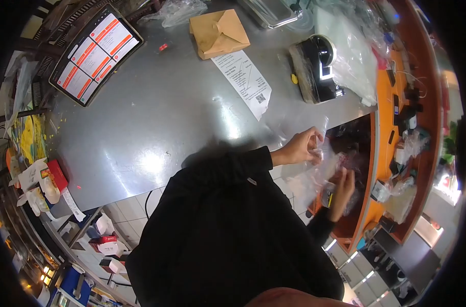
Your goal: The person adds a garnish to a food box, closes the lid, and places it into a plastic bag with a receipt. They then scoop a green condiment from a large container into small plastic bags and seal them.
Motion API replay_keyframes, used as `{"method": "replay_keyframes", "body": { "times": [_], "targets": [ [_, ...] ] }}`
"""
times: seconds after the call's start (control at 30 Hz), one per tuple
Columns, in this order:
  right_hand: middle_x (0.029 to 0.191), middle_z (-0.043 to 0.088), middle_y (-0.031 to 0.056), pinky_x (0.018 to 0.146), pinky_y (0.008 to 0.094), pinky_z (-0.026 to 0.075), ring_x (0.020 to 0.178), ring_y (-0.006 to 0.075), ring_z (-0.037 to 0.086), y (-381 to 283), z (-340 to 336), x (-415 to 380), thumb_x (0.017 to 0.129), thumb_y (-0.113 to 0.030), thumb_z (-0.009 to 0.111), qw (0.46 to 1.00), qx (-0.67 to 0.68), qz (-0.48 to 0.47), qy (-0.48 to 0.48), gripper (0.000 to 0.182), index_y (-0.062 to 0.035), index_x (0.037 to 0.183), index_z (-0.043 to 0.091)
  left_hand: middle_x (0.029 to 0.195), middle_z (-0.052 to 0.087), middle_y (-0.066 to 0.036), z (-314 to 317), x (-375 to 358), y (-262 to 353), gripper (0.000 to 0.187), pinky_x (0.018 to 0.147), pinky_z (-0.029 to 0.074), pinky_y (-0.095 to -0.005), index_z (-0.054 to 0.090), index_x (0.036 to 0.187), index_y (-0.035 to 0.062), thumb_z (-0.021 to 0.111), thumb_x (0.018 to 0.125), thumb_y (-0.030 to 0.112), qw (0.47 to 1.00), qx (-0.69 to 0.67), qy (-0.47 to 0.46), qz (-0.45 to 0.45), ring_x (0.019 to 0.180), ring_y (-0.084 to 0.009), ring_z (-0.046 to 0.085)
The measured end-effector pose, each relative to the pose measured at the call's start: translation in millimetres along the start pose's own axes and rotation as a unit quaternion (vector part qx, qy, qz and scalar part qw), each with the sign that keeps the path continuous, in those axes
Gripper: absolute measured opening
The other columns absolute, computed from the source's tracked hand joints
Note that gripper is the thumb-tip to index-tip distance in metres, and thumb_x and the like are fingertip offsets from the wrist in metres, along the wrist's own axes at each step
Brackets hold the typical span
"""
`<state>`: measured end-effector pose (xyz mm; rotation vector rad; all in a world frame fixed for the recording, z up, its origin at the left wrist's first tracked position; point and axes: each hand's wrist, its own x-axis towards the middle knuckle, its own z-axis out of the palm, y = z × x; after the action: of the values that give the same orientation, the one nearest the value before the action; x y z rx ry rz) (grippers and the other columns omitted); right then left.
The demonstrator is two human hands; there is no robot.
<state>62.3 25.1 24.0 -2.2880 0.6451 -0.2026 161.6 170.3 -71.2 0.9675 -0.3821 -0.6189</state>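
A clear plastic bag (317,174) sits right of centre at the steel counter's (156,117) edge. The left hand (303,147) pinches its top; the right hand (342,190) curls around its lower part. The bag looks only partly opened, contents unclear. Further up lie a receipt (244,82), a brown paper box (218,33) and an order tablet (95,53).

Both hands, left hand (302,147), right hand (342,192), gripping clear plastic bag (315,176), steel counter (156,117) edge

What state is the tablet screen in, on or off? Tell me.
On. The tablet glows with white and orange panels.
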Motion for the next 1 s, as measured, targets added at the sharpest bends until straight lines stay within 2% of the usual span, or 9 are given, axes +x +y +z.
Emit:
{"method": "replay_keyframes", "body": {
  "times": [0.23,0.37,0.43,0.57,0.6,0.67,0.73,0.9,1.0],
  "targets": [
    [0.078,0.051,0.0003,0.064,0.0217,0.040,0.071,0.0067,0.047,-33.6,44.9,-20.0,0.090,-0.023,0.047,0.930,0.322,0.103,-0.141,0.022,-0.0024,0.097,0.051,0.070,0.054,-0.004,14.2,-13.2,38.6,0.036,0.053,0.045,-0.0221,0.044,0.088,0.0043,0.072,0.071,0.017,0.971,-0.191,0.010,-0.144,0.060,-0.0074,0.053],
    [0.072,0.049,0.0039,0.057,0.0211,0.033,0.063,0.0088,0.043,-59.6,31.2,-18.1,0.083,-0.015,0.055,0.958,0.190,0.046,-0.210,0.021,0.0026,0.073,0.054,0.067,0.052,0.000,7.2,-20.7,66.4,0.031,0.049,0.041,-0.0215,0.048,0.086,0.0064,0.071,0.072,0.023,0.967,-0.201,-0.028,-0.153,0.060,-0.0040,0.050],
    [0.066,0.046,0.0040,0.056,0.0219,0.035,0.062,0.0103,0.043,-65.3,28.1,-21.5,0.079,-0.008,0.054,0.971,0.193,-0.041,-0.132,0.016,0.0028,0.068,0.052,0.066,0.054,-0.002,-9.7,-26.6,101.0,0.023,0.049,0.042,-0.0254,0.049,0.085,0.0067,0.067,0.074,0.015,0.994,0.074,-0.074,-0.025,0.058,-0.0079,0.053],
    [0.066,0.047,0.0097,0.056,0.0261,0.039,0.061,0.0169,0.046,-108.9,10.8,-11.9,0.069,0.000,0.049,0.980,0.004,-0.200,-0.016,0.004,0.0031,0.066,0.049,0.068,0.055,-0.013,-38.9,-73.3,181.9,0.021,0.053,0.043,-0.0363,0.052,0.085,0.0062,0.048,0.067,-0.005,0.781,0.614,0.045,0.106,0.060,-0.0291,0.054],
    [0.067,0.048,0.0110,0.056,0.0269,0.040,0.062,0.0181,0.047,-111.4,11.2,-9.3,0.068,0.000,0.049,0.970,-0.051,-0.231,0.057,0.004,0.0031,0.067,0.049,0.064,0.053,-0.011,-51.4,-80.1,182.4,0.023,0.053,0.043,-0.0348,0.054,0.083,0.0067,0.046,0.066,-0.006,0.773,0.531,0.175,0.301,0.057,-0.0283,0.052],
    [0.068,0.049,0.0092,0.052,0.0233,0.038,0.057,0.0138,0.044,-109.4,22.5,4.3,0.072,-0.001,0.050,0.915,-0.018,-0.358,0.182,0.008,0.0068,0.072,0.050,0.073,0.053,-0.010,-63.0,-111.4,218.7,0.022,0.058,0.044,-0.0312,0.053,0.079,0.0051,0.047,0.065,-0.012,0.595,0.655,0.369,0.285,0.061,-0.0236,0.053],
    [0.072,0.050,0.0099,0.049,0.0241,0.039,0.054,0.0145,0.044,-136.0,55.2,10.0,0.077,-0.009,0.053,0.889,0.050,-0.383,0.248,0.018,0.0083,0.082,0.052,0.074,0.053,-0.009,-65.5,-119.2,213.5,0.018,0.057,0.043,-0.0294,0.054,0.081,0.0042,0.047,0.068,-0.006,0.677,0.555,0.382,0.295,0.066,-0.0191,0.052],
    [0.084,0.050,0.0097,0.064,0.0235,0.039,0.073,0.0180,0.049,-199.4,196.6,-14.3,0.066,-0.008,0.058,0.818,0.369,-0.395,-0.196,0.029,-0.0036,0.093,0.050,0.080,0.057,-0.010,-80.0,-175.2,203.0,0.017,0.059,0.045,-0.0245,0.056,0.088,0.0010,0.045,0.076,0.005,0.794,0.422,0.394,0.190,0.075,-0.0140,0.056],
    [0.069,0.047,0.0054,0.052,0.0226,0.037,0.057,0.0146,0.047,-210.3,201.6,-3.1,0.063,0.002,0.055,0.788,0.362,-0.473,-0.159,0.029,-0.0064,0.090,0.051,0.070,0.057,-0.008,-123.0,-281.8,233.1,0.026,0.057,0.044,-0.0231,0.057,0.080,-0.0014,0.049,0.057,-0.013,0.516,0.618,0.592,0.045,0.065,-0.0177,0.057]
  ]
}}
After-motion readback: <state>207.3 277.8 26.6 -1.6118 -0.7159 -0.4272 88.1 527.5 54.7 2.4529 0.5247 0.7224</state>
